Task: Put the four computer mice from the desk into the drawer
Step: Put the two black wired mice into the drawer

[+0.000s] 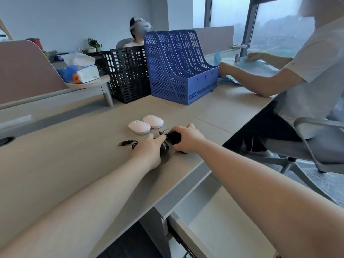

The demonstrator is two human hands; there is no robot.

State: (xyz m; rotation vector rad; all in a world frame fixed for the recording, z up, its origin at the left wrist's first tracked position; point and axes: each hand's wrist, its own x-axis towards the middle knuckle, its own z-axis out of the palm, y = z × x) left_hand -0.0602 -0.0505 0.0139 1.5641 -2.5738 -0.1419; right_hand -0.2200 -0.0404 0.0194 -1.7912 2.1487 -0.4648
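Both hands are laid over the two black wired mice near the table's front edge. Left hand is curled over the nearer black mouse, fingers closed round its top; right hand is closed over the other black mouse. Neither mouse appears lifted off the table yet, though contact underneath can't be confirmed. Cables are bunched between the two, w/ one USB plug trailing out to the left.

Two white mice are left untouched, side by side just beyond the hands.

Drawer is already pulled open below the table edge, approx. under the right forearm; the visible part of its floor holds no mice, but part of it is hidden by the arm.

Progress, as judged: 0 of 4 stowed. Black pair is being grasped as the first load; carrying them down to the drawer remains, then the white pair. Loose cables may snag or drag on the way.
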